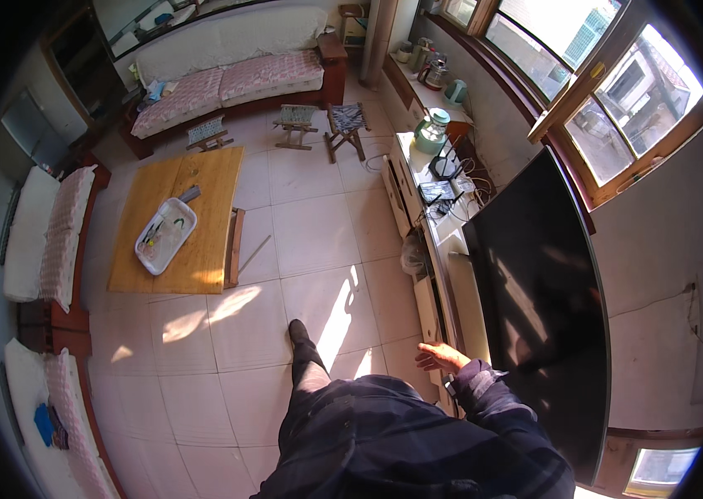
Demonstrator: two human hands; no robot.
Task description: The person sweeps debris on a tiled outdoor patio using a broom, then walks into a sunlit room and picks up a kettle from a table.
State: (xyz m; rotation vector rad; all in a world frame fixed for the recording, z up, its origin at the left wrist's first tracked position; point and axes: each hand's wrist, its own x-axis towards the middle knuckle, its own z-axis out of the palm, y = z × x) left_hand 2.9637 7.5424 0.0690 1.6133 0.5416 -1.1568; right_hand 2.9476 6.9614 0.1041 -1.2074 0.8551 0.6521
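Note:
My right hand hangs at my side with its fingers loosely apart and nothing in them. A wristband shows below the dark sleeve. Nearest to this hand are the pale drawers of a TV cabinet; whether it touches them I cannot tell. Beside that arm stands a large dark flat-screen television. My left hand is out of view. Before me, on the left, a low wooden table carries a white plastic tray with small tools inside. A grey object lies beside the tray.
Several folding stools stand before a cushioned sofa; more seats line the left wall. A green vacuum flask, a router and tangled cables crowd the cabinet top. A thin stick lies by the table.

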